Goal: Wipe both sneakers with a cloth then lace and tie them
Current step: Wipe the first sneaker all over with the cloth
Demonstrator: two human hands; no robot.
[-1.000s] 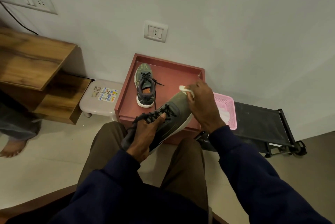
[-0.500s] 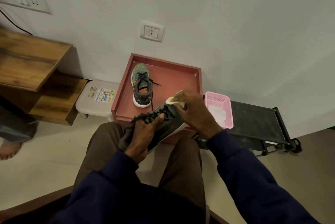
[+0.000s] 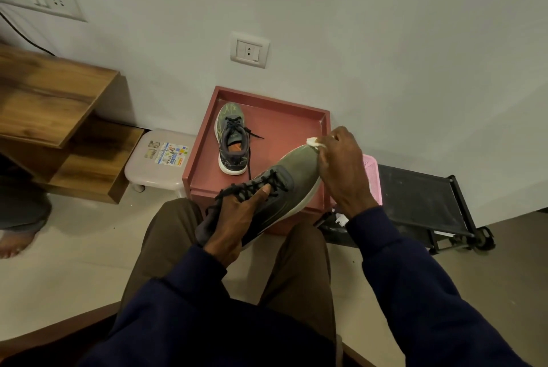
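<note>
My left hand grips a grey-green sneaker around its middle, thumb lying on the black laces, toe pointing up and right. My right hand holds a small white cloth against the tip of that toe. A second sneaker with black laces and an orange insole stands on the red tray table, heel toward me, a loose lace trailing to its right.
A pink basket sits right of the red table, on a black rolling rack. A small beige stool stands to the left, beside wooden shelves. Another person's bare foot is at far left. My knees are below the shoe.
My right hand with the cloth has moved from the lace area up along the shoe to the toe tip. The left hand keeps its hold on the sneaker.
</note>
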